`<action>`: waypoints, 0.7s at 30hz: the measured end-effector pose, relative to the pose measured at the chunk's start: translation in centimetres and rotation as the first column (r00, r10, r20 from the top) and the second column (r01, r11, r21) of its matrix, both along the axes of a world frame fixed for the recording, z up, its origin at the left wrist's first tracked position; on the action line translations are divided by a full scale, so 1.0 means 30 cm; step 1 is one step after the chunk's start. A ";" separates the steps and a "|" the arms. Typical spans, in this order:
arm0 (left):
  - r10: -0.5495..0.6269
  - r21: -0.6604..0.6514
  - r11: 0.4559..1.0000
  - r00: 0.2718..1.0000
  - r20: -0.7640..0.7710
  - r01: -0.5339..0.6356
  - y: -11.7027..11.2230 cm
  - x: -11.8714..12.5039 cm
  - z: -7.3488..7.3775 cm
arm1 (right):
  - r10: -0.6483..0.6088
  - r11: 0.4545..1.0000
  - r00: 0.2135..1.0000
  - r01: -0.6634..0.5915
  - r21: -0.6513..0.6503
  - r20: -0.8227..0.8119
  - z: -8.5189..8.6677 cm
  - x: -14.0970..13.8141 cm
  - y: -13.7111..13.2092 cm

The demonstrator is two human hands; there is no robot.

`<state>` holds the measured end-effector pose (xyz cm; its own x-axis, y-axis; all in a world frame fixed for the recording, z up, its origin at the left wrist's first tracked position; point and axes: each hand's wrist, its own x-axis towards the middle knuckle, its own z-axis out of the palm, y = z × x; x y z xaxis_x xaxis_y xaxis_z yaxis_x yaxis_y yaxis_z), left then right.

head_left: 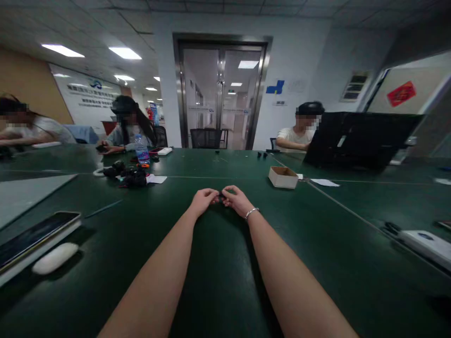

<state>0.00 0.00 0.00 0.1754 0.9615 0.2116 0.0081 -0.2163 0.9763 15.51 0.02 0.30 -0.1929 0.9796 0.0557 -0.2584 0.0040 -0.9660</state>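
Both my hands meet over the middle of the green table, fingertips almost touching. Between them is a small dark piece, mostly covered by the fingers and too small to name. My left hand pinches it from the left with thumb and fingers closed. From the right, my right hand closes its fingertips on the same piece; a silver bracelet circles that wrist.
An open cardboard box stands right of my hands. Left lie a heap of black parts, a bottle, a phone and a white mouse-shaped object. A large black panel rises back right. Several people sit across the table.
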 end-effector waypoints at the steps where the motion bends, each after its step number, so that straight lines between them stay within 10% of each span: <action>1: 0.013 0.001 1.000 1.000 0.010 -0.013 0.001 0.001 -0.001 | 0.001 1.000 1.000 -0.001 -0.002 -0.009 -0.001 0.001 -0.001; 21: 0.144 -0.010 0.989 0.983 -0.111 -0.146 0.016 -0.022 0.004 | 0.097 0.994 0.992 -0.101 -0.037 -0.086 0.016 0.030 -0.012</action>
<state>-0.67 0.48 0.12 0.0545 0.9820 0.1809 0.1451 -0.1870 0.9716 16.41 -0.33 0.78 -0.2853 0.9578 0.0353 -0.3352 -0.0652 -0.9399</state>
